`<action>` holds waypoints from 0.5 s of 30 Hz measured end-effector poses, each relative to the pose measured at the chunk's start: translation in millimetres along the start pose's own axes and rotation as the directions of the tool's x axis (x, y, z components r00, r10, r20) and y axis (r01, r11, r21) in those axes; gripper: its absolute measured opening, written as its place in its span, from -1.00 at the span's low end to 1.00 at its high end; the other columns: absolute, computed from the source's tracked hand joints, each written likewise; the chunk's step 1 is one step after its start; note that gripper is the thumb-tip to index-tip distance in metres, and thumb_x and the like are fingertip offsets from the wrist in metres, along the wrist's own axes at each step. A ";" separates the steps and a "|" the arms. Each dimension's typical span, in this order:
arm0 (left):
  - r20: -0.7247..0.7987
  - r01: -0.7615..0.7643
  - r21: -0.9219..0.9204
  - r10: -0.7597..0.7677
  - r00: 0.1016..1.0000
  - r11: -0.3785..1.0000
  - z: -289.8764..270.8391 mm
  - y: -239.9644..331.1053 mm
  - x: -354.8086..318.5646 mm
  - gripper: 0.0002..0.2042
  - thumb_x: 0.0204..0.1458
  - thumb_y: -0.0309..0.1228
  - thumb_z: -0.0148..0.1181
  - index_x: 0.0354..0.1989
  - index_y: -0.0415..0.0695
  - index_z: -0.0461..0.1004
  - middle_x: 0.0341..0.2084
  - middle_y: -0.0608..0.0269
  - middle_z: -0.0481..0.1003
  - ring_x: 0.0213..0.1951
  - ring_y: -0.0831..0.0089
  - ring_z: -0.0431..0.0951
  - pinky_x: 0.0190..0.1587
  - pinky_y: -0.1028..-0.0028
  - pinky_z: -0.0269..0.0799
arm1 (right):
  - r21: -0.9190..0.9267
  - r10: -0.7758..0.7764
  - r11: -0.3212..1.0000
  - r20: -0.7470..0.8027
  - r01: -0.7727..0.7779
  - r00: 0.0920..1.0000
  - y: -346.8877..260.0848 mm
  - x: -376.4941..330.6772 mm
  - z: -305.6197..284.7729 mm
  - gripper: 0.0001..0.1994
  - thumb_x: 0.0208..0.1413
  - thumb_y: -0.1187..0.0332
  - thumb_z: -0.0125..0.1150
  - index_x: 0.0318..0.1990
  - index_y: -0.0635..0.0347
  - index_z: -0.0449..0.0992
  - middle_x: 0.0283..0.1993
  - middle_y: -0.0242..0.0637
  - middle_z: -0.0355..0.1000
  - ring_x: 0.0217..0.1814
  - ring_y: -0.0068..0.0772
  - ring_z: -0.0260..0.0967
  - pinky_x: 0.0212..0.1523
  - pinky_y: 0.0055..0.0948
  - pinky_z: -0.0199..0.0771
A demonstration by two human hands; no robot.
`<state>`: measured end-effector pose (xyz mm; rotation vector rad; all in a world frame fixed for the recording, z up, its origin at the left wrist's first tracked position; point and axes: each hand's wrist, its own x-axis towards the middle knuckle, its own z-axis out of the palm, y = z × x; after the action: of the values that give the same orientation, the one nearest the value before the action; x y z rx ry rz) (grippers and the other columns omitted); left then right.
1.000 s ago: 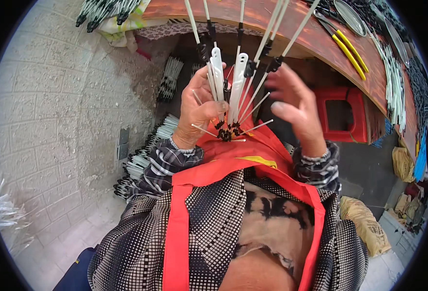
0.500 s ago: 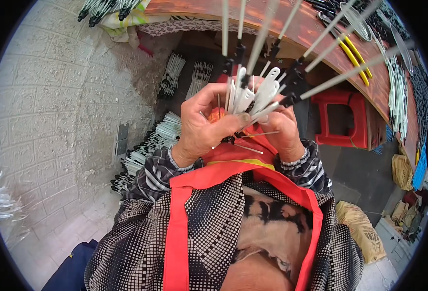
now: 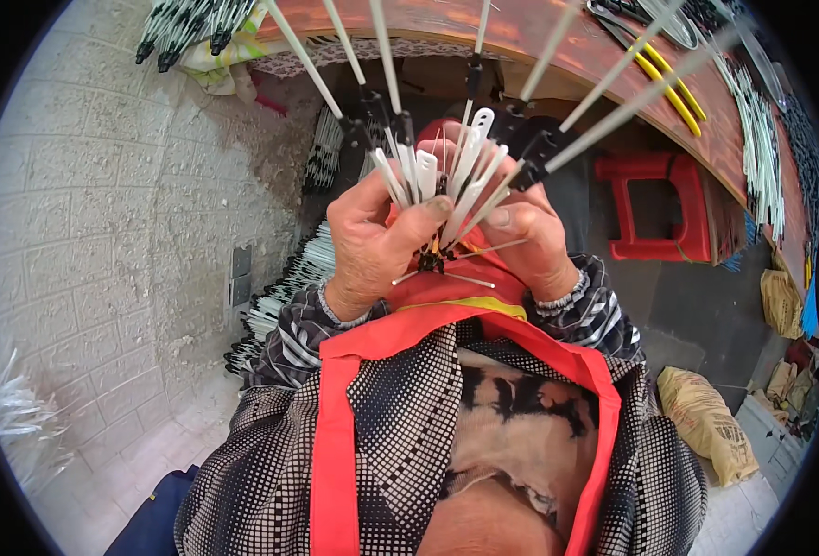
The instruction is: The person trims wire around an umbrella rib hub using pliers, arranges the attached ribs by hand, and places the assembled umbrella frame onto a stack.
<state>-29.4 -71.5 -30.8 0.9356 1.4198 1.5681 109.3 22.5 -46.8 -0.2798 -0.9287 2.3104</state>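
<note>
My left hand [image 3: 365, 233] and my right hand [image 3: 536, 239] are closed around a fan of white ribs with black joints [image 3: 386, 60], held above my lap. The ribs spread outward and away from me, some blurred toward their ends. White flat strips with holes [image 3: 475, 150] stand up between my two thumbs. Below the thumbs, the ribs meet at a small dark cluster [image 3: 431, 259], with a few thin rods poking out sideways and toward me. My fingers are largely hidden behind the ribs. A red apron [image 3: 337, 445] lies under the work.
A reddish wooden table [image 3: 558, 54] curves across the far side, bearing yellow-handled cutters [image 3: 676, 91] and a bundle of white rods [image 3: 755, 157]. Beneath it stands a red stool [image 3: 610, 211]. More rod bundles [image 3: 284, 287] lie beside the pale wall [image 3: 103, 232]; a tan sack [image 3: 706, 422] rests at right.
The ribs have fanned wider, several swinging left. The white strips between my thumbs have parted into two groups. My left hand has shifted slightly left; both hands keep their grip.
</note>
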 end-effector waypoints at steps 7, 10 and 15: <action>0.051 0.020 -0.154 -0.013 0.999 0.988 -13.3 -3.2 19.1 -0.77 0.05 -0.51 0.24 -0.13 -0.33 0.50 -0.31 0.26 0.56 -0.28 0.57 0.54 -0.17 0.55 0.47 | -0.082 -0.059 0.995 0.028 0.061 0.998 4.3 6.9 -14.2 -0.52 -0.01 0.46 -0.12 0.10 0.46 0.38 0.08 -0.17 0.38 0.12 -0.35 0.34 0.12 -0.43 0.33; 0.055 0.027 -0.163 -0.019 0.998 0.986 -13.4 -7.5 20.6 -0.78 0.05 -0.50 0.23 -0.14 -0.33 0.51 -0.33 0.25 0.56 -0.29 0.55 0.55 -0.19 0.54 0.48 | -0.165 -0.043 0.985 0.024 0.047 0.999 2.5 7.1 -20.0 -0.56 0.02 0.46 -0.09 0.08 0.45 0.40 0.06 -0.17 0.40 0.12 -0.36 0.34 0.15 -0.41 0.30; 0.093 0.039 -0.255 -0.016 0.996 0.966 -12.3 -6.8 22.6 -0.79 0.04 -0.51 0.24 -0.16 -0.34 0.51 -0.35 0.24 0.57 -0.31 0.54 0.56 -0.22 0.53 0.50 | -0.492 -0.065 0.865 0.085 0.099 0.994 -5.1 13.5 -28.5 -0.66 0.04 0.48 0.01 -0.03 0.39 0.48 -0.09 -0.22 0.46 -0.01 -0.45 0.40 0.09 -0.44 0.34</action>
<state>-49.1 -55.4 -38.6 0.8168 1.1298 1.6217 112.7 49.4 -63.6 -0.3689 -1.5361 1.9781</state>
